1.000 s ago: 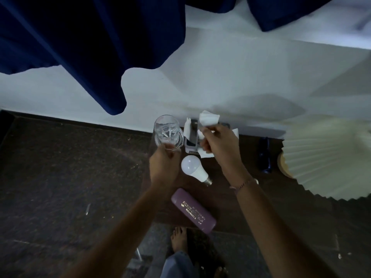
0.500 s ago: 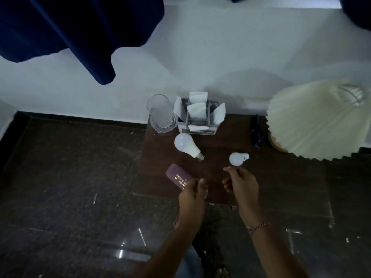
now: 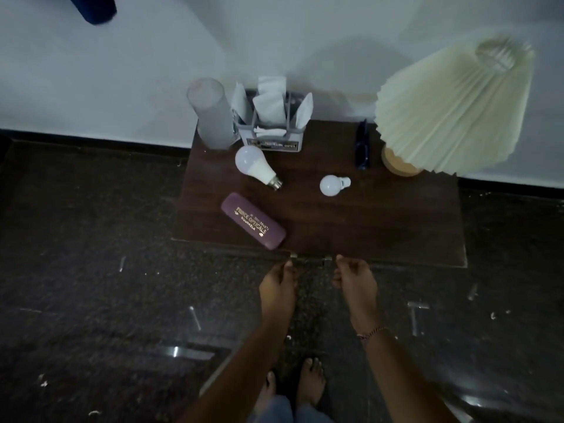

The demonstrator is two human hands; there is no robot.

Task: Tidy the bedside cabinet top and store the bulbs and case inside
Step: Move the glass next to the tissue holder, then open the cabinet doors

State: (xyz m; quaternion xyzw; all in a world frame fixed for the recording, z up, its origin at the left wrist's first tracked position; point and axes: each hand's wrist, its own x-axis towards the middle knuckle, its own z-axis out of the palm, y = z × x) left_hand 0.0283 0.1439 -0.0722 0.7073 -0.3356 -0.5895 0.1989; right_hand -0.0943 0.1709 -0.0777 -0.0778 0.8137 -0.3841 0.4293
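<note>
On the dark wooden cabinet top [image 3: 381, 221] a large white bulb [image 3: 256, 166] lies left of centre and a small white bulb [image 3: 331, 185] lies in the middle. A purple glasses case [image 3: 253, 220] with gold lettering rests near the front left edge. My left hand [image 3: 278, 285] and my right hand [image 3: 356, 280] hang just below the front edge, fingers curled and holding nothing. They sit at either end of a small metal handle [image 3: 309, 259]. Whether they touch it is unclear.
At the back left stand a frosted glass [image 3: 212, 116] and a tissue holder [image 3: 271, 129]. Dark glasses [image 3: 362, 145] lie beside a pleated cream lamp [image 3: 451, 108] at the back right. Dark speckled floor [image 3: 91, 270] surrounds the cabinet; my bare feet are below.
Both hands have drawn back from the glass and tissue holder, across the cabinet top, down to its front edge. The view has tilted down, and the small bulb now shows.
</note>
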